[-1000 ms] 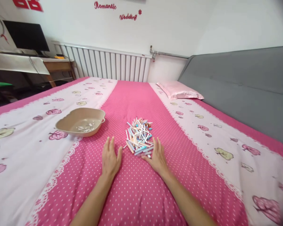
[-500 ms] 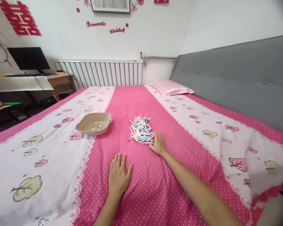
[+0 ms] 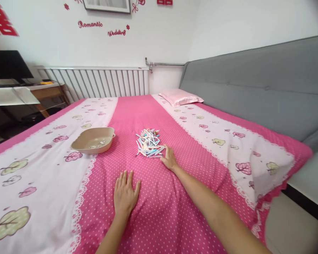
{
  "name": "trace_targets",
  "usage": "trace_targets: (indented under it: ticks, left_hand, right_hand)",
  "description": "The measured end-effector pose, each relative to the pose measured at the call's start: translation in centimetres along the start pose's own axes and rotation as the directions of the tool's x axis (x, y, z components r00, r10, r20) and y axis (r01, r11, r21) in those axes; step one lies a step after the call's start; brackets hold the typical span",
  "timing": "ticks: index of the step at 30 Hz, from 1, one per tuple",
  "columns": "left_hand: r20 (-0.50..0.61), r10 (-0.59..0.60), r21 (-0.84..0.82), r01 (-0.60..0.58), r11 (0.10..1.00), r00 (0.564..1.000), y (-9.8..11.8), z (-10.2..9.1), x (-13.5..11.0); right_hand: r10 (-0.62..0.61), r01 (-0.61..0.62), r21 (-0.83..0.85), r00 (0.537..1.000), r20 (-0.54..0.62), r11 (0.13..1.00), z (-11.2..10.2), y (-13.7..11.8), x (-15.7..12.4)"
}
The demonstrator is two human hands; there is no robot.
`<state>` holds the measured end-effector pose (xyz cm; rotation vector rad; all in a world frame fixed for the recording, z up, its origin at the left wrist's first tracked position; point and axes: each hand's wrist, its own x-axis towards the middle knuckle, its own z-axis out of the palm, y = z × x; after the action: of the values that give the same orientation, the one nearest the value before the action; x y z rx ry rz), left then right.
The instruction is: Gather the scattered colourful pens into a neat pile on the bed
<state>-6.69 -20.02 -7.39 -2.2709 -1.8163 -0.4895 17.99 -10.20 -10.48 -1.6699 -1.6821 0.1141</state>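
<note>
Vs half sec ago: view shifted, right hand (image 3: pixel 169 159) same spot at near right edge of pen pile (image 3: pixel 149 143), left hand (image 3: pixel 125 193) still flat on bed (image 3: pixel 153 215).
Right arm stretched fwd, palm down, fingers loose, touching pile, grasping nothing.
Left hand released, fingers spread, nearer bed's front edge.
Pile mid-bed on pink strip; beige bowl (image 3: pixel 93 140) to its left.

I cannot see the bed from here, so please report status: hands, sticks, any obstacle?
Left hand flat on bedspread, open. Right hand open, touching near edge of stick pile. Tan bowl left of pile, apart.
</note>
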Motion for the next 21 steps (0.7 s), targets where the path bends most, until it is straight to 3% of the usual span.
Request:
trace_targets:
  ticks: [5,10,13,16,18,21]
  left_hand:
    - [-0.015,0.02,0.021,-0.02,1.0,1.0,-0.2,0.4,0.3]
    - [-0.012,0.026,0.05,-0.025,0.998,1.0,-0.3,0.6,0.5]
    - [-0.006,0.033,0.064,-0.032,0.997,0.999,-0.2,0.7,0.8]
    - [-0.008,0.052,0.069,-0.052,0.996,0.999,-0.2,0.9,1.1]
    - [-0.013,0.06,0.069,-0.059,0.996,0.998,-0.2,1.0,1.2]
    - [-0.015,0.057,0.073,-0.056,0.996,0.998,-0.3,1.0,1.2]
  right_hand:
    - [0.201,-0.199,-0.073,0.979,0.02,0.977,-2.4,1.9,0.4]
    - [0.394,-0.372,-0.225,0.917,0.062,0.9,-9.2,9.1,-0.5]
    - [0.523,-0.489,-0.324,0.852,0.023,0.81,-14.7,14.7,-2.7]
    - [0.648,-0.618,-0.388,0.759,-0.068,0.684,-19.4,19.0,-5.5]
    - [0.717,-0.7,-0.398,0.684,-0.136,0.593,-21.6,20.8,-7.3]
    - [0.781,-0.781,-0.38,0.592,-0.198,0.495,-23.2,22.0,-8.8]
